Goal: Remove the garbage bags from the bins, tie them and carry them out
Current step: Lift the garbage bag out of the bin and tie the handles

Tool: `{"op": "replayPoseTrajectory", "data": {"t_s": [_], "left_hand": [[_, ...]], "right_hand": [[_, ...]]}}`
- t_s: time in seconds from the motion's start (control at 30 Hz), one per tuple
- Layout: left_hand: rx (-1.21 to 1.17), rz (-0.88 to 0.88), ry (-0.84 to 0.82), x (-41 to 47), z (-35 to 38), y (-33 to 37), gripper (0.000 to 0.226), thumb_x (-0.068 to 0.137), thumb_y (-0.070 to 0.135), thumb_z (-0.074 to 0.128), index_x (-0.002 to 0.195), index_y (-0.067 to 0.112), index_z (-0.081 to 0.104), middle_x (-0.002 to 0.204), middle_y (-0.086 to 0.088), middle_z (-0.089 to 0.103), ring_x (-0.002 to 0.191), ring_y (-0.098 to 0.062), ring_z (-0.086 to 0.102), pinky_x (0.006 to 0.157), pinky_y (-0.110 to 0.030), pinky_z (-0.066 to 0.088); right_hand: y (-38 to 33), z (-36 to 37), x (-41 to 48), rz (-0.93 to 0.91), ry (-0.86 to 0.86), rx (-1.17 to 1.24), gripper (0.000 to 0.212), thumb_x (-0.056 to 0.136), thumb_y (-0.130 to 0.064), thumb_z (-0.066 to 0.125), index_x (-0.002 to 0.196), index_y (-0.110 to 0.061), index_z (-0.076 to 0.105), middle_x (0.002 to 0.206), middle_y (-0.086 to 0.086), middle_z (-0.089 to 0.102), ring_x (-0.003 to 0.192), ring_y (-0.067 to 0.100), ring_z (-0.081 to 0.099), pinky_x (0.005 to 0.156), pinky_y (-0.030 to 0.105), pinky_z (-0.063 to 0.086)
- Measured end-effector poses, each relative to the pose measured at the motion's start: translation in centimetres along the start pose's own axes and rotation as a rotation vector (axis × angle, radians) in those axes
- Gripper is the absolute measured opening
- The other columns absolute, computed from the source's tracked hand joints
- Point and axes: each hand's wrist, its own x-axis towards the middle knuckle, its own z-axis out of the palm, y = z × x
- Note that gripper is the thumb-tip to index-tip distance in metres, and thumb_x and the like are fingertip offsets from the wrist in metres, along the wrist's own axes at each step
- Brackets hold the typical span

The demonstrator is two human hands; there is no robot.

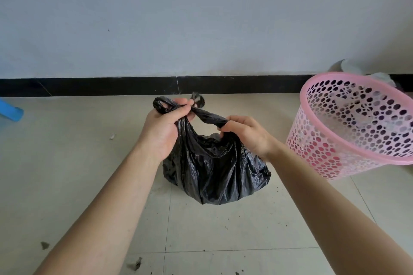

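A black garbage bag (214,169) sits on the tiled floor in the middle of the view, full and crumpled. My left hand (166,128) grips one twisted handle of the bag at its top left, a loop of plastic sticking out above the fingers. My right hand (248,134) pinches the other twisted handle to the right. A strand of black plastic stretches between the two hands. A pink perforated bin (330,140) stands to the right, tilted, with no bag lining it.
A white wall with a black baseboard (89,86) runs just behind the bag. A blue plastic object (11,111) shows at the left edge. Another bin with a pale liner (348,66) peeks out behind the pink one. Dirt specks and scraps (136,263) litter the floor.
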Motion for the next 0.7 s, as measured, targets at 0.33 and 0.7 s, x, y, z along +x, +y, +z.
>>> {"op": "replayPoseTrajectory", "data": {"t_s": [0.33,0.7], "left_hand": [[-0.122,-0.089,-0.133,-1.1,0.7,-0.6,0.028,0.087,-0.012,0.039,0.079,0.015,0.042,0.078,-0.008,0.063,0.092,-0.034,0.072,0.075,-0.041,0.059],[0.13,0.056,0.361,-1.7,-0.1,-2.9,0.048,0.103,0.036,0.047,0.06,0.019,0.036,0.066,0.001,0.055,0.07,-0.018,0.051,0.073,-0.035,0.045]], "right_hand": [[0.0,0.2,0.3,0.044,-0.008,0.172,0.079,0.077,-0.084,0.051,0.135,-0.031,0.056,0.129,-0.009,0.064,0.122,0.005,0.059,0.113,0.039,0.039],[2.6,-1.0,0.2,0.102,0.488,0.364,0.024,0.103,-0.039,0.051,0.093,-0.021,0.063,0.093,-0.001,0.07,0.079,0.013,0.064,0.064,0.028,0.043]]}}
